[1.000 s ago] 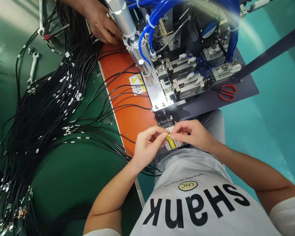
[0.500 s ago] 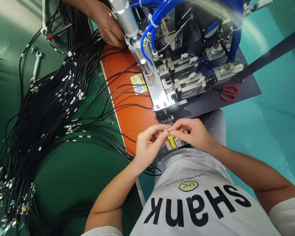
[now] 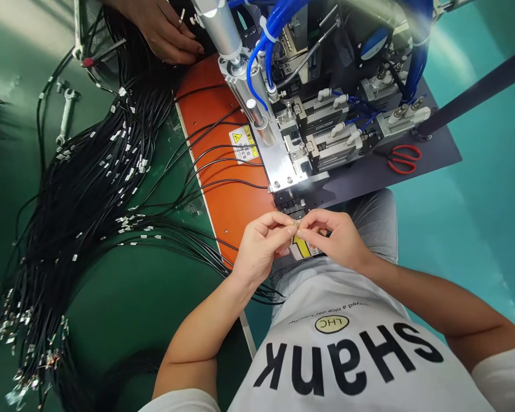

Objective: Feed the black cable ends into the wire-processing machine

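My left hand (image 3: 258, 247) and my right hand (image 3: 338, 236) meet just in front of the machine. Both are closed, thumb against forefinger, with their tips almost touching. Between them is a small pale piece that looks like thin wire ends (image 3: 297, 224), mostly covered by the fingertips. Below the pinch shows a yellow-and-white label (image 3: 300, 246). Behind it lies the dark metal fixture (image 3: 292, 205) at the machine's front. Several black cables (image 3: 197, 243) run from the left and pass behind my left wrist.
The machine (image 3: 278, 166) with blue hoses stands on a dark base plate, red-handled scissors (image 3: 405, 159) on it. Cables cross an orange plate (image 3: 223, 203). A large cable bundle (image 3: 81, 200) and a wrench (image 3: 67, 117) lie left. Another person's hand (image 3: 169, 34) is at the top.
My fingertips have closed further over the small pale piece, so less of it shows. The other person's hand has moved left, away from the machine's cylinder.
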Action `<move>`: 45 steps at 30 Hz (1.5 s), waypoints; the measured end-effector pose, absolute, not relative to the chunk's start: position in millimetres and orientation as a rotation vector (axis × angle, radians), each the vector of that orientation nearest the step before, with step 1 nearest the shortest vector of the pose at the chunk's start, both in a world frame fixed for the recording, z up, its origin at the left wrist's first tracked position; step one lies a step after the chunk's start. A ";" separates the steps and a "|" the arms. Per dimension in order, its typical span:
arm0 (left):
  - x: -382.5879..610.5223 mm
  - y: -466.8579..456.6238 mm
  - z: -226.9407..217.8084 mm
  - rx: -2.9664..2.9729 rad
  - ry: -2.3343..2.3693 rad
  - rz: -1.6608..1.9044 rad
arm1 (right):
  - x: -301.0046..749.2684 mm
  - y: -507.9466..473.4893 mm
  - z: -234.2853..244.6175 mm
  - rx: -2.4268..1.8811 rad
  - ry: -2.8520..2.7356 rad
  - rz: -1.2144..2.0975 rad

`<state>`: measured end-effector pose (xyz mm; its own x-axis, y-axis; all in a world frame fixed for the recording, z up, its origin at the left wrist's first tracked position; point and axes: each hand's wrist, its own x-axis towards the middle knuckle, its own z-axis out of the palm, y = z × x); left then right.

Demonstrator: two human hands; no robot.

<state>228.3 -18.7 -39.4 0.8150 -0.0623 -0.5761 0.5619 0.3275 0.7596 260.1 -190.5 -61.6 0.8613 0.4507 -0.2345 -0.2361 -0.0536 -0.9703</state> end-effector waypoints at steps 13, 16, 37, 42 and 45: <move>226.5 -29.3 -39.8 1.178 0.449 -0.273 | 258.8 -189.4 -60.8 -1.563 -0.208 0.529; 225.3 -29.4 -42.0 1.181 0.446 -0.241 | 257.8 -188.4 -61.1 -1.545 -0.205 0.531; 224.5 -23.1 -38.7 1.166 0.496 -0.376 | 254.5 -186.8 -62.1 -1.613 -0.204 0.466; 223.7 -24.6 -41.4 1.190 0.505 -0.360 | 254.4 -185.8 -62.7 -1.641 -0.193 0.459; 222.7 -24.9 -42.9 1.220 0.508 -0.357 | 253.4 -185.0 -64.1 -1.653 -0.200 0.445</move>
